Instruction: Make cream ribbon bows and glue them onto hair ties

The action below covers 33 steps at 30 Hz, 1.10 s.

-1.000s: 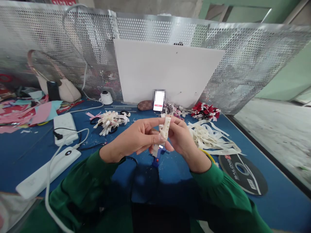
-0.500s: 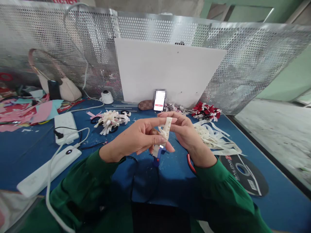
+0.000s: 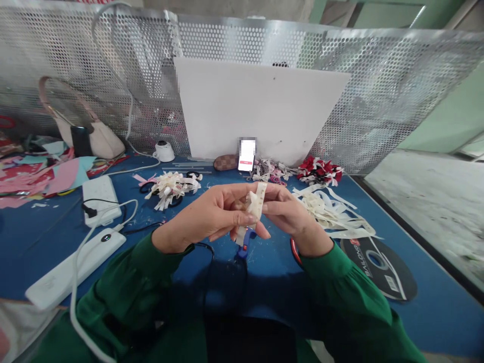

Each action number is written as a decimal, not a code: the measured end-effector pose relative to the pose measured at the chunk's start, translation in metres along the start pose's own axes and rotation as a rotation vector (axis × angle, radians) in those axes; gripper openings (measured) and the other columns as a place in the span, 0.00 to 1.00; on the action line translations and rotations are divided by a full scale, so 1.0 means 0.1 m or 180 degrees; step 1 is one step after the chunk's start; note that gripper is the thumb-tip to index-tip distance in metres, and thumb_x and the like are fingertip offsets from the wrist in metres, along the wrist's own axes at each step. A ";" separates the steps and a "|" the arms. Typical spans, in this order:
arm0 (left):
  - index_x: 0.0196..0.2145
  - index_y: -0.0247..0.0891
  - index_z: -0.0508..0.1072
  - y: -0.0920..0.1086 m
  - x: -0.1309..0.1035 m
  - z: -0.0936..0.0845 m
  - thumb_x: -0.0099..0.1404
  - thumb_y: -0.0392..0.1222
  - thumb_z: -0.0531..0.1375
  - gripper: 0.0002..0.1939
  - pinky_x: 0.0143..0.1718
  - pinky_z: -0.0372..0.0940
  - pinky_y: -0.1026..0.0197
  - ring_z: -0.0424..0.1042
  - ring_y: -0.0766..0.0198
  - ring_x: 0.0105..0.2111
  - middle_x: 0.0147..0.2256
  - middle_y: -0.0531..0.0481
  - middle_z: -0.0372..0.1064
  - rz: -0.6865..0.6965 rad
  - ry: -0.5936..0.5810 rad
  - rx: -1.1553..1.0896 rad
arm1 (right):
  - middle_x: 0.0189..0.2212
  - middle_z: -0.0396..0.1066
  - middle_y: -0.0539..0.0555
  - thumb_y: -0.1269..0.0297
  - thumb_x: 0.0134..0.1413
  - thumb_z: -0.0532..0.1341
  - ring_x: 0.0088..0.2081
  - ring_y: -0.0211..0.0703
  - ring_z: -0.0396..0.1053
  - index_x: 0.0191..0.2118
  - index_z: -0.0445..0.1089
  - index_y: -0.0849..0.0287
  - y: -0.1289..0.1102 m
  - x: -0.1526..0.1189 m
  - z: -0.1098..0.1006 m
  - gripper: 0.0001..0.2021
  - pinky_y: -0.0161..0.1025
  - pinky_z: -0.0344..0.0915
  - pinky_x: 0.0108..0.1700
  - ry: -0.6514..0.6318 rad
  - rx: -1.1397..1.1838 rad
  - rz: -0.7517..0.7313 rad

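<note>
A cream ribbon (image 3: 260, 194) with small printed marks is folded between my two hands above the middle of the blue table. My left hand (image 3: 215, 214) pinches its lower folds between thumb and fingers. The fingers of my right hand (image 3: 289, 209) close on the ribbon's right side; their tips are partly hidden behind it. Just below the hands lies a blue tool (image 3: 244, 248) with a red switch and a dark cord. Red handles (image 3: 296, 251) show beside my right wrist. Loose cream ribbons (image 3: 327, 212) lie to the right of my right hand.
Ribbon bows (image 3: 172, 189) lie left of centre, and red and white ones (image 3: 319, 171) at the back right. A phone (image 3: 246, 155) leans against a white board (image 3: 260, 108). White power bank (image 3: 79, 269), cables and handbag (image 3: 106, 141) are at left; a black disc (image 3: 381, 267) at right.
My right hand's fingers have come down and inward onto the ribbon. The ribbon loop is now folded more tightly. The view has shifted slightly.
</note>
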<state>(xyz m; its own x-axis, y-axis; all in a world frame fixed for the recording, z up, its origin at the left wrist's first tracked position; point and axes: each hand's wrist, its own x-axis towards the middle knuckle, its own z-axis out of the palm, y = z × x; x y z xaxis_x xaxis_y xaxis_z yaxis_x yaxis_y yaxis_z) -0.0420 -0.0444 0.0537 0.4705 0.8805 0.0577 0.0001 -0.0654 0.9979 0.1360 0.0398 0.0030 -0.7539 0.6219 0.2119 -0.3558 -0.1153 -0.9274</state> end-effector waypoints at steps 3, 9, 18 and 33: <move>0.66 0.40 0.65 -0.01 0.00 0.00 0.68 0.36 0.62 0.29 0.21 0.65 0.68 0.53 0.79 0.10 0.33 0.44 0.82 -0.0001 -0.0024 -0.0022 | 0.27 0.76 0.50 0.61 0.42 0.74 0.29 0.40 0.72 0.35 0.79 0.58 0.02 0.01 0.05 0.12 0.37 0.69 0.35 0.0091 0.0008 -0.0116; 0.67 0.40 0.63 0.01 0.00 -0.01 0.69 0.38 0.61 0.30 0.22 0.66 0.68 0.52 0.80 0.10 0.34 0.44 0.82 -0.0020 -0.0086 0.0007 | 0.22 0.69 0.47 0.57 0.45 0.74 0.24 0.34 0.65 0.28 0.74 0.59 0.02 0.03 0.10 0.13 0.32 0.63 0.27 0.0357 0.0185 -0.0196; 0.67 0.41 0.62 0.03 -0.01 0.00 0.69 0.37 0.61 0.31 0.15 0.58 0.72 0.58 0.77 0.13 0.33 0.44 0.82 -0.0091 -0.0094 0.0144 | 0.18 0.50 0.42 0.62 0.50 0.67 0.19 0.29 0.46 0.22 0.64 0.60 -0.02 0.04 0.02 0.14 0.30 0.53 0.22 0.0209 0.0511 0.0172; 0.67 0.41 0.62 0.03 -0.03 0.00 0.67 0.35 0.61 0.32 0.21 0.65 0.68 0.67 0.69 0.21 0.34 0.44 0.81 -0.0278 -0.0285 0.0629 | 0.13 0.44 0.40 0.66 0.52 0.61 0.12 0.28 0.45 0.16 0.50 0.56 -0.20 0.02 -0.21 0.21 0.32 0.63 0.21 -0.0261 0.1065 0.1081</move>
<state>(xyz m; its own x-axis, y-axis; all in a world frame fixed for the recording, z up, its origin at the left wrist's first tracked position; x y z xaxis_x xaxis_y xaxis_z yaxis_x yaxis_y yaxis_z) -0.0430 -0.0475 0.0568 0.5375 0.8423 -0.0402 0.2128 -0.0893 0.9730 0.1537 0.0594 0.0157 -0.8944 0.4444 -0.0496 -0.2301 -0.5525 -0.8011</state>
